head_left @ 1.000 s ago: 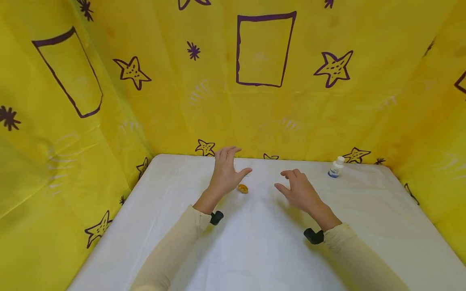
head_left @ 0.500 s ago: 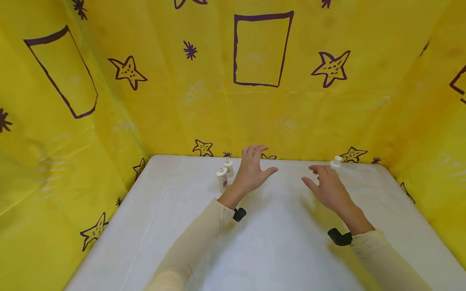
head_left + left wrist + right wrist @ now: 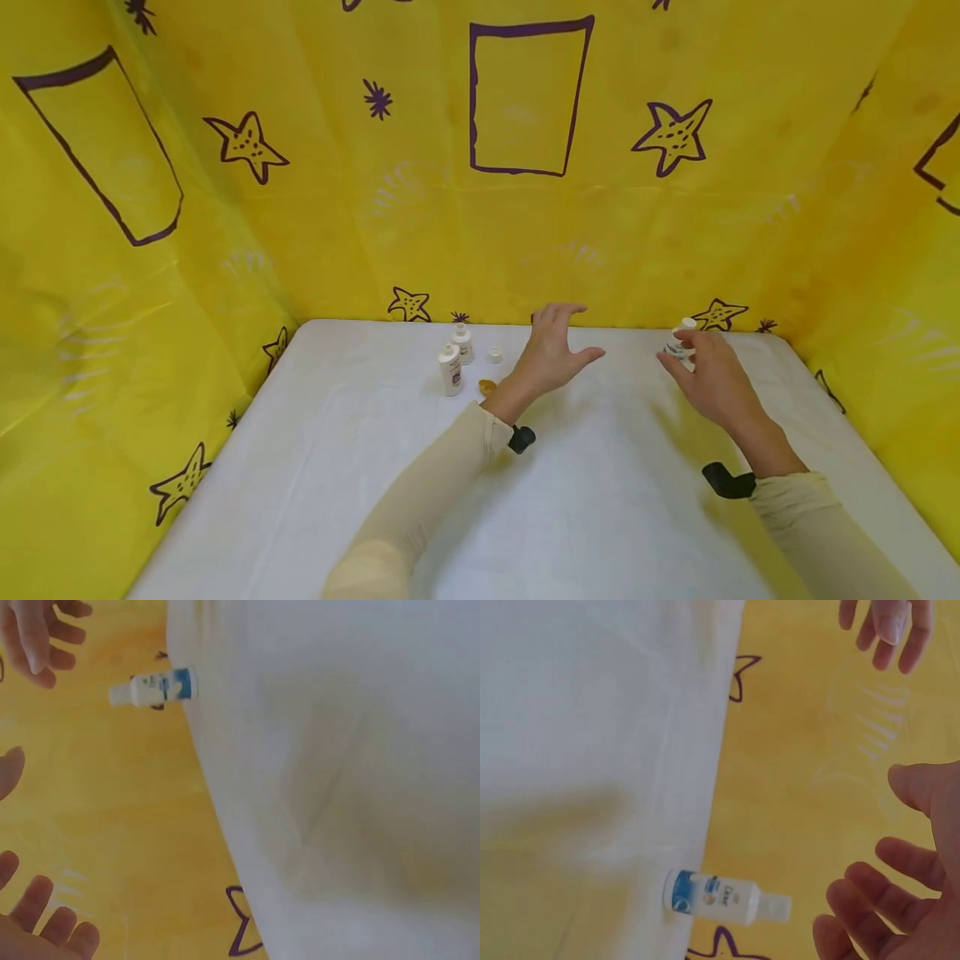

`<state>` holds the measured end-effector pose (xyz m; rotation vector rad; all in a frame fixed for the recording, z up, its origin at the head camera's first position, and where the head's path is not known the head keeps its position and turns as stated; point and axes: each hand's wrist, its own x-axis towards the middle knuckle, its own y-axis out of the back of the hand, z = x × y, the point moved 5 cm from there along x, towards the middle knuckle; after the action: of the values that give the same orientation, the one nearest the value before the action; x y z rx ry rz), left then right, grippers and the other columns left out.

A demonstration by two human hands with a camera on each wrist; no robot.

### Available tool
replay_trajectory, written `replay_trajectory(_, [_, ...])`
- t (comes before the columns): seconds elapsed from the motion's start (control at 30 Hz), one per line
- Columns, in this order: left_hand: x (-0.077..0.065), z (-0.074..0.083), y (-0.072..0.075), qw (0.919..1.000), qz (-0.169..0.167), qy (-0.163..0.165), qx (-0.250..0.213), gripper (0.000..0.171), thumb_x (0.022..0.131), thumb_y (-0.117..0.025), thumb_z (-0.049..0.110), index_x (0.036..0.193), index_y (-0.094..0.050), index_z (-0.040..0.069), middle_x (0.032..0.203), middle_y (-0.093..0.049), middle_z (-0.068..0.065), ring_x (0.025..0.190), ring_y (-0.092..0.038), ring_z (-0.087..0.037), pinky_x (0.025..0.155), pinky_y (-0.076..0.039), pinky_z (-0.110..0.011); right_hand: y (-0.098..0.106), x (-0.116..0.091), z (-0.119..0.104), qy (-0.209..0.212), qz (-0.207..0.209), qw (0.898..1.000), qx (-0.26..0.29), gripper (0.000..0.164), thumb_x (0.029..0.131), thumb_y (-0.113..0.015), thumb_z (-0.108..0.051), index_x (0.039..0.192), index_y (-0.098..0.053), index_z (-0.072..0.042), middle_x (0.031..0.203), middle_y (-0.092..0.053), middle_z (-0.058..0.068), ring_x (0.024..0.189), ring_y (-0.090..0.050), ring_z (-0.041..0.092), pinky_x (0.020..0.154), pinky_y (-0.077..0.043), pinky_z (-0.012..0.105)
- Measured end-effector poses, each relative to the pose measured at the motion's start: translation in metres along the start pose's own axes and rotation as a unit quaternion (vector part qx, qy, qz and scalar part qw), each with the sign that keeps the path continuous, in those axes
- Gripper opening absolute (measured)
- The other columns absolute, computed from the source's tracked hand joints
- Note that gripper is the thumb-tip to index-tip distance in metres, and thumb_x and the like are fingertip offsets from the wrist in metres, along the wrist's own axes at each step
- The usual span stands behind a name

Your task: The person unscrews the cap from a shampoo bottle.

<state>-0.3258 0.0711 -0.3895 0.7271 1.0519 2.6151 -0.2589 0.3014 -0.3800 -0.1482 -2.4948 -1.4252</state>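
Note:
My left hand [image 3: 551,354] hovers over the back middle of the table, thumb and fingers spread apart around nothing. To the right, my right hand [image 3: 716,375] is in front of a small white bottle with a blue label [image 3: 716,898], partly covering it in the head view. The right wrist view shows that bottle upright and capped, with a gap between it and the relaxed fingers. Left of my left hand stand two white bottles, a nearer one [image 3: 451,371] and a farther one [image 3: 462,346]. Their necks look uncapped.
A small white cap [image 3: 495,354] lies beside the two bottles. A small orange-brown object [image 3: 487,387] is close to my left wrist, partly hidden. The white-covered table [image 3: 360,467] meets a yellow patterned cloth wall [image 3: 420,225] at its back.
Both hands have moved right. The right hand has come up to the blue-labelled bottle. The two bottles and the cap, hidden behind the left hand a second ago, now show.

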Motion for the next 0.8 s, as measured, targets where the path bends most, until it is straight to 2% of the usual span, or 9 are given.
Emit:
replay_trajectory(0.2, [0.007, 0.006, -0.016, 0.9998, -0.015, 0.010, -0.006, 0.070, 0.091, -0.076, 0.043, 0.148, -0.044, 0.019, 0.147, -0.045, -0.006, 0.137, -0.039, -0.022, 0.114, -0.042, -0.037, 0.004, 0.007, 0.012, -0.020, 0.008, 1.000, -0.005, 0.060, 0.103, -0.059, -0.037, 0.141, -0.047, 0.008, 0.128, -0.050, 0.032, 0.106, -0.056, 0.048, 0.086, -0.052, 0.061])
replay_trajectory(0.37, [0.014, 0.011, -0.033, 0.9993, -0.031, 0.015, -0.016, 0.070, 0.092, -0.075, 0.044, 0.149, -0.044, 0.020, 0.149, -0.044, -0.004, 0.138, -0.039, -0.020, 0.114, -0.042, -0.036, 0.008, 0.010, 0.024, -0.028, 0.021, 0.999, -0.003, 0.056, 0.104, -0.059, -0.032, 0.140, -0.046, 0.009, 0.127, -0.049, 0.032, 0.104, -0.055, 0.047, 0.085, -0.053, 0.060])
replay_trajectory(0.57, [0.023, 0.013, -0.052, 0.9977, -0.045, 0.035, -0.035, 0.069, 0.092, -0.074, 0.046, 0.149, -0.044, 0.023, 0.152, -0.043, -0.001, 0.139, -0.039, -0.019, 0.114, -0.043, -0.035, 0.010, 0.018, 0.035, -0.023, 0.041, 0.999, 0.001, 0.052, 0.103, -0.061, -0.028, 0.138, -0.049, 0.009, 0.123, -0.051, 0.031, 0.096, -0.056, 0.042, 0.077, -0.051, 0.053])
replay_trajectory(0.8, [0.033, 0.014, -0.073, 0.9963, -0.055, 0.051, -0.042, 0.068, 0.091, -0.075, 0.045, 0.148, -0.045, 0.024, 0.150, -0.046, 0.002, 0.138, -0.041, -0.017, 0.114, -0.043, -0.033, 0.008, 0.025, 0.046, -0.045, 0.037, 0.998, 0.008, 0.055, 0.104, -0.059, -0.031, 0.137, -0.049, 0.011, 0.124, -0.049, 0.031, 0.097, -0.058, 0.042, 0.073, -0.050, 0.041])
